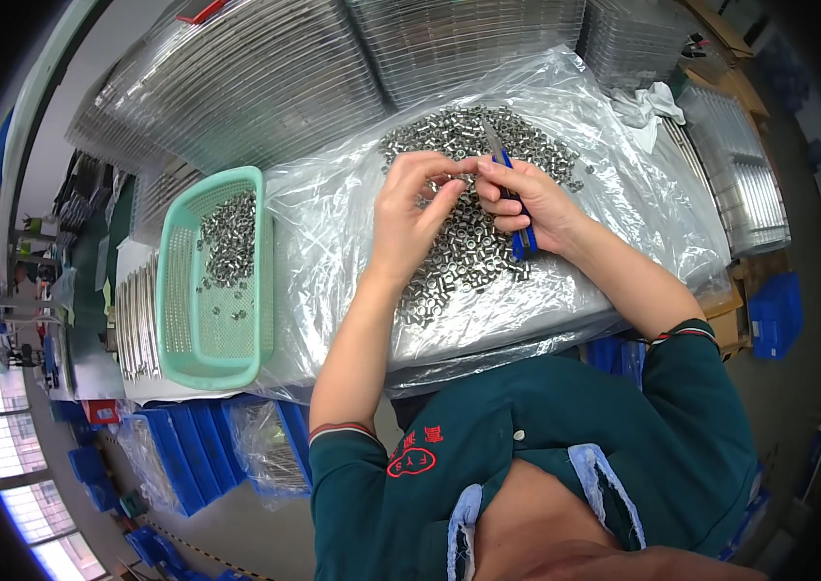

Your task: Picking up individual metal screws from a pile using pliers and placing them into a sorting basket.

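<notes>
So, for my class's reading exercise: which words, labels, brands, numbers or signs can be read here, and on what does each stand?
Dark green shirt, chest: red characters; wording not copied here.
Same shirt, just below: letters inside a red outline; likewise not copied.
Blue-handled tool in the right hand: none readable.
Light green basket: none readable.
Background: any markings are too small or blurred.

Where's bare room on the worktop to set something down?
Two patches of plastic sheet look bare: one between the green basket and the left forearm; another between the metal pieces, white cloth and right forearm. The middle is crowded with pieces, the left hand and the right hand holding the blue-handled tool; clear trays line the far edge.
</notes>
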Tool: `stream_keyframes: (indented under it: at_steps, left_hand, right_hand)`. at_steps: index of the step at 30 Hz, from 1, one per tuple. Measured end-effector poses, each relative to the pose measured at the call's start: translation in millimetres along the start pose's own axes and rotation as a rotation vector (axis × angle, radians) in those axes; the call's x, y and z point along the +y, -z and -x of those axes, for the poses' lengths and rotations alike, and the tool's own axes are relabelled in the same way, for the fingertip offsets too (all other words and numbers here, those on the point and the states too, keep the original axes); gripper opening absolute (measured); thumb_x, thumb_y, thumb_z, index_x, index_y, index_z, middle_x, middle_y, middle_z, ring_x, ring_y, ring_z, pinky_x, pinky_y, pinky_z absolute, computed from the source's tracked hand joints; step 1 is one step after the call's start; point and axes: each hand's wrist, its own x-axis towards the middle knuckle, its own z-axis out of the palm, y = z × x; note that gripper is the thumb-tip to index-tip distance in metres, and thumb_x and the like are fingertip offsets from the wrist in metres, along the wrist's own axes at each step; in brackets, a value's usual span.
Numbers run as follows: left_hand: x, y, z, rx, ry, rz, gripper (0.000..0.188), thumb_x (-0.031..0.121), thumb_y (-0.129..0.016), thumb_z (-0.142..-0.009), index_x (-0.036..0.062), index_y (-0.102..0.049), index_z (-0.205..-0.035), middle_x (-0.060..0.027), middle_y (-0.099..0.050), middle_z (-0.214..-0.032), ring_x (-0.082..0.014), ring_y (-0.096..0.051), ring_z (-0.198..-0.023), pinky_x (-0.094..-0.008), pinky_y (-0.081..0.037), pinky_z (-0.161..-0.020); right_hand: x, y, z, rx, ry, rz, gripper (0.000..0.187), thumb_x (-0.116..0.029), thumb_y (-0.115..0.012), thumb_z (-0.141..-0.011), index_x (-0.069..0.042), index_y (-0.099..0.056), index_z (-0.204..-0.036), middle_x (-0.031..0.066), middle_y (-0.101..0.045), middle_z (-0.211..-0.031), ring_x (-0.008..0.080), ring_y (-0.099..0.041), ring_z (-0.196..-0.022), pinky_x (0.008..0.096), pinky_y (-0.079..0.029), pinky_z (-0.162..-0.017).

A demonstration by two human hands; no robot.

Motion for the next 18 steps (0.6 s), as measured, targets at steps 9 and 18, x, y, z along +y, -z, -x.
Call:
stream_keyframes:
  at_steps: [9, 18]
  left_hand:
    - [4.7, -3.8, 1.7, -0.037, 0.01, 0.014, 0.011, 0.001, -0.062, -0.075, 0.0035, -0.059, -0.086, -0.0051, -0.056, -0.091, -0.0112, -0.053, -0.078, -0.0208, -0.043, -0.062]
    - [-5.3, 3.7, 1.8, 0.298, 0.269, 0.325, 0.012, 0.012, -0.053, -0.085, 0.0018, -0.056, -0.091, -0.006, -0.053, -0.09, -0.0108, -0.052, -0.071, -0.0237, -0.043, -0.063]
  right_hand:
    - [3.1, 1.3, 0.0, 0.01, -0.015, 0.222, 0.023, -0.027, -0.052, -0.087, -0.006, -0.054, -0.096, -0.0058, -0.045, -0.066, -0.0025, -0.034, -0.046, 0.0115, -0.025, -0.035]
    - [-1.3, -1.8, 0.0, -0.068, -0.096, 0.012, 0.029, -0.023, -0.042, -0.092, 0.001, -0.048, -0.106, -0.0044, -0.042, -0.064, -0.0016, -0.033, -0.046, 0.0115, -0.026, -0.033]
